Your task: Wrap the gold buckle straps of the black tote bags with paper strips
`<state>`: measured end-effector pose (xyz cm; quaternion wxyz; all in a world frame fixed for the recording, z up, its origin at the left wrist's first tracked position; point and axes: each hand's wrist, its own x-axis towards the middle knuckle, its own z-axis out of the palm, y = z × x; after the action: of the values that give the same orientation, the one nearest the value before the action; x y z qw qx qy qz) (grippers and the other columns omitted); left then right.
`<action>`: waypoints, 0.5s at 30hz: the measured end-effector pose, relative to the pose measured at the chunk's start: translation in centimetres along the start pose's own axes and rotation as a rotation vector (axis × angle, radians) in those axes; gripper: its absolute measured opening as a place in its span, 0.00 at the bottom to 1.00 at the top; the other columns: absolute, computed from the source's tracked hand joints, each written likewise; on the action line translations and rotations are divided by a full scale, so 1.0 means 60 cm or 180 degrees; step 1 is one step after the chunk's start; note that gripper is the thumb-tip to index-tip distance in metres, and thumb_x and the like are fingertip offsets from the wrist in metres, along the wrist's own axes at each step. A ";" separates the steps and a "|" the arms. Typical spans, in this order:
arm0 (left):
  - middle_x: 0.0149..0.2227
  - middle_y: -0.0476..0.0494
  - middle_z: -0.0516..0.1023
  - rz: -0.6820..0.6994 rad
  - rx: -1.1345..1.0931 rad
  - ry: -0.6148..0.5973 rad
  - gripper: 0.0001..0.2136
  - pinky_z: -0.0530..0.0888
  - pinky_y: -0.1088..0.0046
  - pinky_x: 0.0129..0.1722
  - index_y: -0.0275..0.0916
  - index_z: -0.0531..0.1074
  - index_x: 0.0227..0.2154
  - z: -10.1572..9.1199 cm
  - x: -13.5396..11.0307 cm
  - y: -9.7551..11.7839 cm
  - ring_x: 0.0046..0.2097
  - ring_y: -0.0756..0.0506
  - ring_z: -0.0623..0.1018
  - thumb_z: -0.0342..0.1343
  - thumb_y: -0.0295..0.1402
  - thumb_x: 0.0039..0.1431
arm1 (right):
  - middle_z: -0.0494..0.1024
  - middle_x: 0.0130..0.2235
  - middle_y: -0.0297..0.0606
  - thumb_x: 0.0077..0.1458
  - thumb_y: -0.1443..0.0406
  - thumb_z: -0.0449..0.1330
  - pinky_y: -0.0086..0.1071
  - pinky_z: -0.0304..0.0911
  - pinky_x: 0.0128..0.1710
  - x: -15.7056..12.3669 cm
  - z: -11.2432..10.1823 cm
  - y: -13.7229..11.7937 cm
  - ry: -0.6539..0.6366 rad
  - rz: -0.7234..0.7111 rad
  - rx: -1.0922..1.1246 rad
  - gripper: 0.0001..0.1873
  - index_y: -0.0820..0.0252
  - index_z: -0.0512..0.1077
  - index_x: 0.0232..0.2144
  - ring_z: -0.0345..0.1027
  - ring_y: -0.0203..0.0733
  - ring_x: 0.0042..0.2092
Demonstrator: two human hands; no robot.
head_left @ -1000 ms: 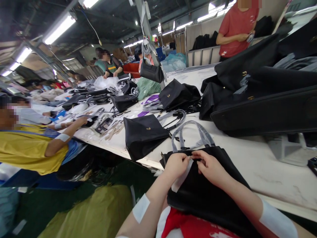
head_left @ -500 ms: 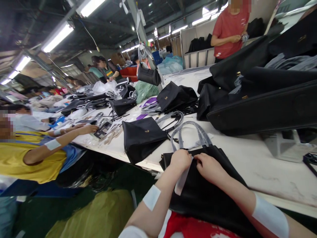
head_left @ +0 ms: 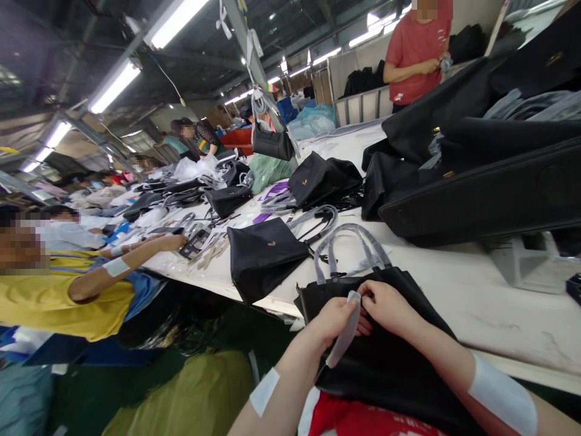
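A black handbag (head_left: 390, 363) lies over the near edge of the white table (head_left: 476, 303), its wrapped grey handles (head_left: 349, 248) pointing away from me. My left hand (head_left: 333, 318) pinches a pale strip of paper or film (head_left: 344, 332) that hangs down over the bag's top. My right hand (head_left: 390, 309) is closed at the bag's top edge, fingertips meeting the upper end of the strip. Both hands touch the bag near its opening.
Another black handbag (head_left: 263, 254) lies just left of mine. A pile of large black bags (head_left: 476, 163) fills the right side. A seated person in a yellow top (head_left: 68, 290) reaches onto the table at left. A person in red (head_left: 417, 48) stands behind.
My left hand has lifted the pale strip slightly and drawn it nearer the bag's middle, and my right hand has closed in on its upper end. The view has shifted a little.
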<state>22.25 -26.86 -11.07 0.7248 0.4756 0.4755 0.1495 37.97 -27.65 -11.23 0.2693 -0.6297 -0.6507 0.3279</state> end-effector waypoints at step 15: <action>0.16 0.52 0.63 0.0446 0.0150 0.0982 0.24 0.53 0.75 0.16 0.39 0.64 0.29 0.025 0.018 -0.043 0.15 0.54 0.57 0.45 0.59 0.54 | 0.77 0.34 0.42 0.61 0.65 0.47 0.38 0.61 0.35 -0.015 0.027 0.013 0.0343 -0.0439 -0.0657 0.11 0.54 0.68 0.30 0.72 0.48 0.35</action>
<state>23.46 -28.26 -13.66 0.6197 0.4959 0.5502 0.2597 37.31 -28.71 -12.78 0.2595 -0.6246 -0.7073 0.2057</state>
